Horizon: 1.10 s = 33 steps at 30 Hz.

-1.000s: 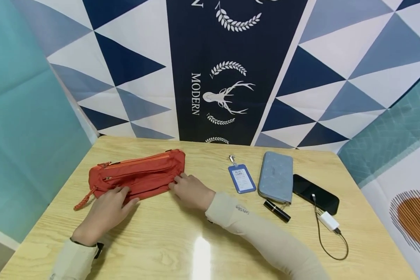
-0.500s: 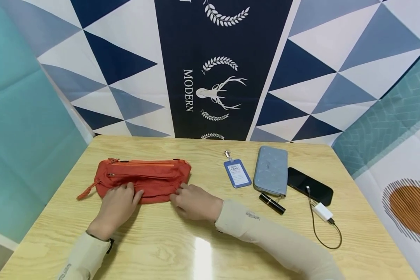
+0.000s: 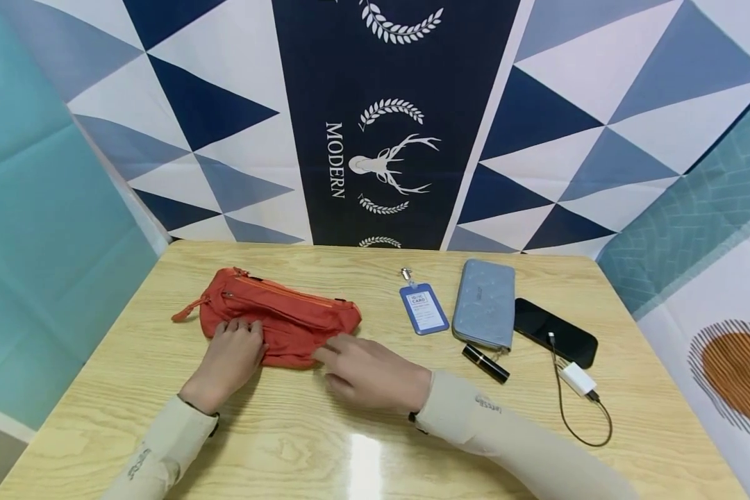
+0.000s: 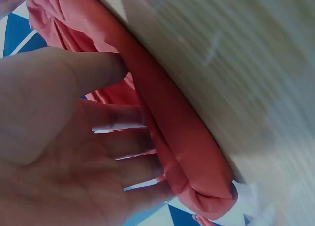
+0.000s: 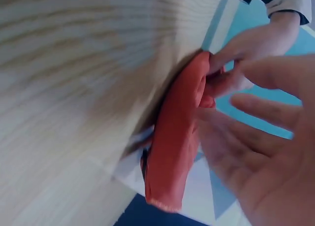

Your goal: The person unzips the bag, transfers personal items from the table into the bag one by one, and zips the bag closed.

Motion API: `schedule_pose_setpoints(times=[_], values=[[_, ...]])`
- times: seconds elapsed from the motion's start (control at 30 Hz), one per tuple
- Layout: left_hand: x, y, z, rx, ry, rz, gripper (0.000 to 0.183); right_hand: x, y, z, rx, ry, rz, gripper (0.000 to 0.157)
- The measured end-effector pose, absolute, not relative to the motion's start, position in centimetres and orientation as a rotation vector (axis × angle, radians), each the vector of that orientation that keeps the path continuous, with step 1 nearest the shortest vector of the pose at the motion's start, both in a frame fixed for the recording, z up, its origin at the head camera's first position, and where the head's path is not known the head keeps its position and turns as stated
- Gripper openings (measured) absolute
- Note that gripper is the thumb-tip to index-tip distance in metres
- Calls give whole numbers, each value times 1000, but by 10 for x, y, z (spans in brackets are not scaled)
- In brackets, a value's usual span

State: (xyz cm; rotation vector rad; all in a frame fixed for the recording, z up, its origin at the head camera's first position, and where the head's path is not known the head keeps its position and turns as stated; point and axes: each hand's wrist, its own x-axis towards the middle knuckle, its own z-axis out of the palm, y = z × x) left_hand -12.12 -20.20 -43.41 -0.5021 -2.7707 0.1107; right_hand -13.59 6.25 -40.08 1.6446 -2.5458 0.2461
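A soft red zippered bag (image 3: 290, 337) lies slantwise on the left of the table, an orange zip along its top and a braided cord pull (image 3: 189, 310) at its left end. My left hand (image 3: 230, 357) grips its front side near the left end. In the left wrist view the thumb and fingertips of that hand disappear into the red folds (image 4: 172, 122). My right hand (image 3: 371, 375) is at the bag's front right corner. Its fingers are loosely extended and blurred in the right wrist view, fingertips right at the red cloth (image 5: 172, 142).
Right of the bag lie a blue ID card holder (image 3: 425, 309) with a metal clip, a grey-blue zip wallet (image 3: 484, 303), and a black lipstick tube (image 3: 485, 363). Farther right are a black phone (image 3: 553, 330) and a white charger block (image 3: 578, 379) with a dark cable. Patterned cloth (image 3: 231, 139) hangs behind the table.
The bag has shifted rightward and now slopes down to the right. My left hand has moved right with it. My right hand has moved right and its fingers have loosened.
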Motion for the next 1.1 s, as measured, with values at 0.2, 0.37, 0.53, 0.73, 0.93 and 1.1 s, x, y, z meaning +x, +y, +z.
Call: schedule_pose_setpoints(times=[0.2,0.37,0.53,0.73,0.93,1.1], values=[[-125,-201,-433,-602,-2802,5,25,-144,74,-400,1504,-2502,255,32],[-127,-199,-434,-688,-2840,-103,27,-145,82,-406,1508,-2557,174,34],[-132,-197,-433,-708,-2857,-178,26,-140,88,-412,1526,-2616,162,35],[-144,-191,-429,-642,-2882,-368,12,-135,91,-417,1524,-2669,125,37],[-156,-181,-427,-560,-2910,-383,35,-125,93,-418,1552,-2687,128,40],[-161,-173,-425,-572,-2949,-406,38,-112,96,-417,1605,-2721,200,43]])
